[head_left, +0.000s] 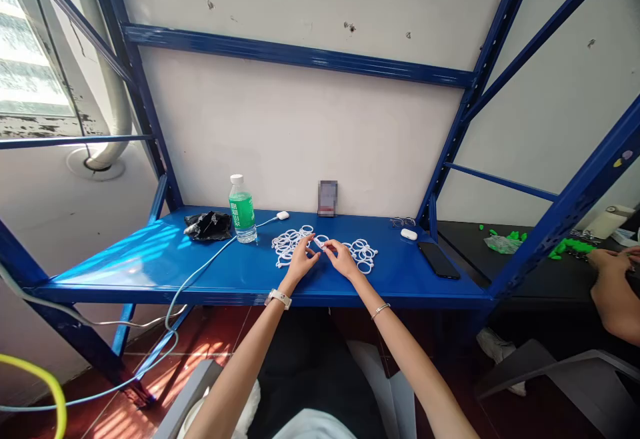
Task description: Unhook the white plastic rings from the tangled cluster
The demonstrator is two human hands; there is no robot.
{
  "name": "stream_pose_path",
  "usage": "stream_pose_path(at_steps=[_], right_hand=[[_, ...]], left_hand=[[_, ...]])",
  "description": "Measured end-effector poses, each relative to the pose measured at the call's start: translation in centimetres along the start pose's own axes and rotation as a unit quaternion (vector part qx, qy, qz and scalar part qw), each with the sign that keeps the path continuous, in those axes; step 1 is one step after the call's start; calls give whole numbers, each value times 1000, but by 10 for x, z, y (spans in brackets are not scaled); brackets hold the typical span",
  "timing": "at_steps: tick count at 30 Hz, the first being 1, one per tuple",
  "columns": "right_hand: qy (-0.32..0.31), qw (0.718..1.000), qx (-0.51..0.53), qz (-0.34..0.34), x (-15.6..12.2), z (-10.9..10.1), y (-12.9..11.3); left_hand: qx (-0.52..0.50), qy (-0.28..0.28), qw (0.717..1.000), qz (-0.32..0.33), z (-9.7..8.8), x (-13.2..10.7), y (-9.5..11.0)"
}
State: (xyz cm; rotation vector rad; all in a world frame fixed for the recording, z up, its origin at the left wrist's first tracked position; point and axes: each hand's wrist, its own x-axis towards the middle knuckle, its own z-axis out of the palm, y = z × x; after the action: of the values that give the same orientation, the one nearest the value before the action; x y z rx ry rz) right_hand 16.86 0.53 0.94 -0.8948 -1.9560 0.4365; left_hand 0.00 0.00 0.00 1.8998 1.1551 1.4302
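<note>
One small white piece (319, 242) is held above the blue desk (165, 259), to the right of the green-labelled bottle (242, 211) and nearer the wearer than it. The left grip (300, 260) and the right grip (343, 259) both pinch this piece, thumb and finger closing on it from either side; its finer form is too small to make out. Just right of the bottle, a heap of white rings (286, 246) lies beside the left grip; farther right of the bottle, a second cluster of rings (363, 254) lies next to the right grip. A crumpled black bag (209, 226) sits just left of the bottle, and a white plug (283, 215) lies near it on the right. Farther right of the bottle, an upright phone (327, 198) stands by the wall (280, 126), its screen blurred. Well right of the bottle are eyeglasses (403, 222), a white case (409, 234) and a flat dark phone (439, 260). Farthest right of it, another person's hand (607, 262) is near bright green pieces (573, 247).
</note>
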Motion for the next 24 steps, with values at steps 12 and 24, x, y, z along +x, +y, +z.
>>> stream_pose_path(at_steps=[12, 24], right_hand=[[-10, 983, 177, 49, 3, 1, -2], [56, 998, 21, 4, 1, 0, -9]], left_hand=[[32, -23, 999, 8, -3, 0, 12], [72, -36, 997, -11, -4, -1, 14]])
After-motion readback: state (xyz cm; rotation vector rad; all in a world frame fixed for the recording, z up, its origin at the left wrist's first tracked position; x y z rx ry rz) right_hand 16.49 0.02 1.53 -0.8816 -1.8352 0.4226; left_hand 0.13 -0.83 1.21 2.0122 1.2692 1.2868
